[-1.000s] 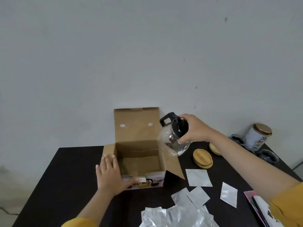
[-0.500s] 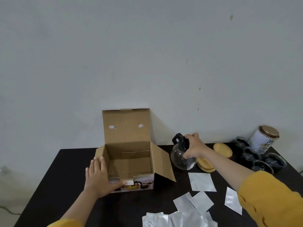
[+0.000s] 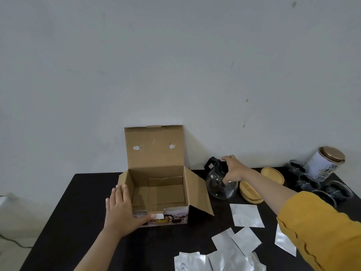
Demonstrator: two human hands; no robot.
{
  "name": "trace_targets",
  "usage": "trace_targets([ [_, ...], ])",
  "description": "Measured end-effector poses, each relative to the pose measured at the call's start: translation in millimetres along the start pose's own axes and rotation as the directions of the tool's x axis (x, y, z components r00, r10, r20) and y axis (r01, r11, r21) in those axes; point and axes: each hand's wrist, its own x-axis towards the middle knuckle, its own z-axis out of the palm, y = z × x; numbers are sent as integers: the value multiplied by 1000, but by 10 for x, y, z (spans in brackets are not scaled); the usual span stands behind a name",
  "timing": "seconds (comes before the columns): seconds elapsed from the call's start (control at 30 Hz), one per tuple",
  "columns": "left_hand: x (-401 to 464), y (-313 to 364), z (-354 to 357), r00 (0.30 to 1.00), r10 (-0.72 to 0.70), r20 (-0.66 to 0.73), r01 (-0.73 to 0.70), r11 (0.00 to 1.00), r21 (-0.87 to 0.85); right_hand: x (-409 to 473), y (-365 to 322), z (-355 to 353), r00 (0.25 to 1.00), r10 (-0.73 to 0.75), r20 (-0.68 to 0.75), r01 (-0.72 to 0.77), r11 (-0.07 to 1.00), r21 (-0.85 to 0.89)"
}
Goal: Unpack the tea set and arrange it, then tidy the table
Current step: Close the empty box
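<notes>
A glass teapot with a black handle and lid stands on the black table, to the right of the open cardboard box. My right hand grips the teapot from above, around its lid and neck. My left hand lies flat on the front left corner of the box, thumb on its printed front. The box looks empty inside. Several glass cups sit at the far right.
Wooden coasters lie stacked beside the teapot, another wooden coaster behind them. A white tin with a golden lid leans on the wall. Several silver foil packets are scattered over the front right. A wall rises right behind the table.
My right hand has carried the teapot from above the box down and to the right, and it now stands on the table beside the coasters. My left hand stayed on the box.
</notes>
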Motion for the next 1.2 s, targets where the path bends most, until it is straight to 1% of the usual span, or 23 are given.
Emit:
trace_targets([
  [0.03, -6, 1, -4, 1000, 0, -1, 0, 1000, 1, -29, -8, 12, 1000, -3, -24, 2, 999, -35],
  [0.1, -18, 0, -14, 1000, -4, -2, 4, 1000, 20, -143, -57, 105, 989, -29, -144, 14, 995, -98],
  [0.13, -24, -1, -19, 1000, -7, -3, 7, 1000, 25, -241, -104, 195, 974, -46, -224, 35, 998, -51],
  [0.2, -33, 4, -28, 1000, -19, 1, 19, 999, 34, -514, -259, 460, 933, -9, -361, 94, 971, 220],
  [0.23, -42, 13, -33, 1000, -30, -2, 30, 998, 48, -676, -354, 614, 918, 59, -392, 101, 922, 373],
  [0.27, -57, 23, -30, 999, -41, -15, 41, 998, 54, -854, -461, 761, 917, 152, -368, 69, 849, 524],
  [0.3, -79, 33, -25, 998, -51, -32, 53, 998, 46, -1015, -556, 925, 927, 245, -284, 9, 742, 671],
  [0.33, -117, 45, -19, 997, -69, -41, 70, 997, 16, -1161, -650, 1081, 933, 323, -158, -75, 605, 793],
  [0.37, -163, 65, -3, 994, -98, -51, 95, 994, -46, -1275, -740, 1208, 924, 381, -18, -167, 446, 880],
  [0.43, -261, 119, 55, 978, -192, -83, 163, 948, -275, -1375, -860, 1376, 878, 420, 227, -283, 73, 956],
  [0.47, -310, 164, 53, 958, -273, -93, 210, 882, -423, -1387, -909, 1416, 859, 391, 329, -305, -123, 944],
  [0.5, -332, 192, 68, 926, -370, -75, 267, 781, -565, -1377, -947, 1431, 848, 347, 402, -310, -292, 905],
  [0.53, -332, 214, 81, 886, -463, -29, 321, 656, -683, -1344, -966, 1440, 840, 315, 442, -305, -400, 864],
  [0.57, -318, 221, 99, 849, -528, 32, 352, 518, -780, -1320, -986, 1435, 838, 293, 461, -298, -463, 835],
  [0.6, -290, 211, 128, 832, -549, 82, 337, 383, -860, -1298, -1001, 1429, 841, 269, 470, -295, -500, 814],
  [0.63, -268, 199, 146, 833, -542, 108, 292, 264, -919, -1277, -1009, 1428, 849, 244, 469, -298, -511, 806],
  [0.67, -261, 185, 148, 839, -530, 124, 259, 187, -948, -1272, -1028, 1421, 855, 225, 467, -307, -505, 807],
  [0.7, -263, 188, 130, 845, -521, 125, 242, 163, -957, -1268, -1055, 1407, 859, 217, 463, -313, -492, 812],
  [0.83, -220, 199, 113, 855, -513, 70, 223, 242, -944, -1258, -1153, 1422, 874, 191, 447, -357, -372, 857],
  [0.93, -203, 156, 91, 844, -534, 47, 232, 286, -930, -1273, -1233, 1470, 893, 152, 424, -366, -303, 880],
  [1.0, -225, 86, 90, 837, -546, 29, 258, 348, -901, -1294, -1276, 1510, 905, 139, 403, -362, -248, 899],
  [1.1, -313, -40, 86, 859, -509, -54, 238, 490, -839, -1348, -1352, 1588, 937, 140, 319, -301, -139, 944],
  [1.2, -395, -147, 94, 896, -410, -172, 202, 719, -665, -1462, -1444, 1662, 975, 187, 121, -128, 29, 991],
])
